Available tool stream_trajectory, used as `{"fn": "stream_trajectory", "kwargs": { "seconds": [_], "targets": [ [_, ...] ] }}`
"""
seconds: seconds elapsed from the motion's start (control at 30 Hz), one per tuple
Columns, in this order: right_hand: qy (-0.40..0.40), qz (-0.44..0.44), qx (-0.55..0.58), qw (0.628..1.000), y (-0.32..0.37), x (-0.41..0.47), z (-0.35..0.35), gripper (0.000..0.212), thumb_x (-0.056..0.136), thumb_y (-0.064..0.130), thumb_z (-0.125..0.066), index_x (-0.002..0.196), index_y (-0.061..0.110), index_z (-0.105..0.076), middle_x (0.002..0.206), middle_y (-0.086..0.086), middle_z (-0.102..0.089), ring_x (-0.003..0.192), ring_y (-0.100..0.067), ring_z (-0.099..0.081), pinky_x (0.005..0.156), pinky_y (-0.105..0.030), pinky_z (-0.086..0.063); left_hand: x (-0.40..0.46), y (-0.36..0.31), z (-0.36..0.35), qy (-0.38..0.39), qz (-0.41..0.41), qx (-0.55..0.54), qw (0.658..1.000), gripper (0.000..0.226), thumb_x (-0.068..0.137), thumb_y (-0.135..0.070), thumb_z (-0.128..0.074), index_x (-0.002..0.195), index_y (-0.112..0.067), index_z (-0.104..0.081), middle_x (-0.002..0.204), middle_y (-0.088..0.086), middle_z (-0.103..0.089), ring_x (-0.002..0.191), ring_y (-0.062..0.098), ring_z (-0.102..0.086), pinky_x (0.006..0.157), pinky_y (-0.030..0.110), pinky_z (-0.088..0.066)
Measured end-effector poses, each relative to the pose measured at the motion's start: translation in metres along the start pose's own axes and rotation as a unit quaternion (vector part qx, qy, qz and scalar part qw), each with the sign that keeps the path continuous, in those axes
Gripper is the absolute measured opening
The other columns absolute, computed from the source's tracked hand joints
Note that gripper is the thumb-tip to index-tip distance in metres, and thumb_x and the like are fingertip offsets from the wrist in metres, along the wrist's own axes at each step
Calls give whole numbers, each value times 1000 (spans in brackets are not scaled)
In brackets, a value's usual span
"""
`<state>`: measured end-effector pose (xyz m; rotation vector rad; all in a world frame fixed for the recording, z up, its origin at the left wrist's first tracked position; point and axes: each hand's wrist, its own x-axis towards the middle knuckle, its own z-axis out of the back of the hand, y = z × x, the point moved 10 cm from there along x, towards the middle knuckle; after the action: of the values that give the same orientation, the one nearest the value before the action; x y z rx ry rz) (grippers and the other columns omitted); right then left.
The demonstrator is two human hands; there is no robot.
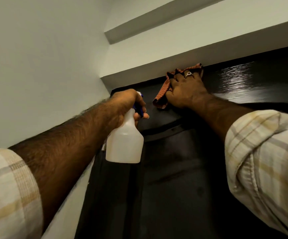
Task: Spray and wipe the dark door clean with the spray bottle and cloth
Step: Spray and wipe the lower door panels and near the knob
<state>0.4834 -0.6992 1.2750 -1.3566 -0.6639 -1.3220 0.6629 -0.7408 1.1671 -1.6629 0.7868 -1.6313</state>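
The dark door fills the lower middle of the view, with its glossy dark top frame above. My left hand grips the neck of a white spray bottle with a blue trigger, held up near the frame's left end. My right hand presses an orange checked cloth flat against the top frame, just under the white lintel. Most of the cloth is hidden under my palm and fingers; its ends stick out at the left and above.
A white wall stands on the left, and a white lintel and ceiling step run overhead. A bright light reflection lies on the frame to the right of my right hand.
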Motion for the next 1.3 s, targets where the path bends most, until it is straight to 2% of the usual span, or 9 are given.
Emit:
{"fn": "stream_trajectory", "kwargs": {
  "seconds": [0.23,0.33,0.53,0.7,0.8,0.9,1.0,1.17,1.3],
  "targets": [
    [5,93,16,995,139,53,-22,72,104,57,-34,166,19,-32,173,-11,-27,158,-36,-22,128,-54,-13,34,4,91,-55,-49,37,997,23,89,-5,-60,110,-2,-69,90,22,-79,37,16,-55,47,26,-49],
    [-10,123,14,992,179,66,-26,70,105,56,-34,165,20,-33,172,-11,-29,157,-35,-25,128,-53,-13,37,-1,115,-75,-77,44,993,24,89,-1,-59,111,-2,-68,99,24,-78,36,18,-59,44,25,-49],
    [10,173,2,985,213,74,-36,74,105,67,-30,167,27,-27,175,-7,-24,160,-33,-22,129,-54,-11,39,0,118,-82,-81,53,992,24,87,1,-60,110,0,-68,90,23,-76,43,24,-66,42,25,-50],
    [0,165,-20,986,170,50,-27,75,106,63,-30,169,23,-21,175,-10,-24,160,-35,-22,128,-53,-13,38,-9,67,-33,-73,34,996,27,86,1,-59,110,3,-70,82,19,-74,61,29,-72,55,29,-53],
    [-6,154,-26,988,122,35,-17,76,104,65,-32,167,23,-27,174,-11,-26,159,-35,-23,128,-53,-14,27,-21,27,-13,-82,16,996,27,88,0,-58,114,0,-69,83,18,-74,69,30,-74,51,27,-53],
    [-17,131,-34,991,56,13,-3,73,104,65,-31,164,24,-34,171,-11,-32,155,-34,-30,125,-51,-20,9,-34,-16,-2,-80,4,997,24,89,-1,-60,113,-4,-67,86,18,-76,51,24,-69,41,23,-49],
    [-18,109,-42,993,-8,-11,5,71,104,62,-29,164,24,-33,169,-11,-34,153,-34,-32,123,-50,-23,-12,-49,-54,-2,-87,-1,996,18,91,-3,-61,107,-2,-69,92,19,-78,37,18,-61,39,21,-47],
    [-10,58,-54,997,-124,-55,26,75,104,65,-25,166,22,-27,172,-13,-29,156,-36,-28,126,-52,-21,-48,-69,-141,40,-65,-14,997,20,92,-9,-59,103,0,-72,95,21,-80,40,15,-58,42,22,-47],
    [-10,10,-55,998,-220,-88,44,80,101,67,-24,166,20,-30,171,-14,-30,155,-40,-29,126,-53,-22,-75,-88,-211,64,-62,-28,996,20,91,-9,-60,104,-1,-73,101,21,-80,43,15,-64,44,24,-49]
  ]
}}
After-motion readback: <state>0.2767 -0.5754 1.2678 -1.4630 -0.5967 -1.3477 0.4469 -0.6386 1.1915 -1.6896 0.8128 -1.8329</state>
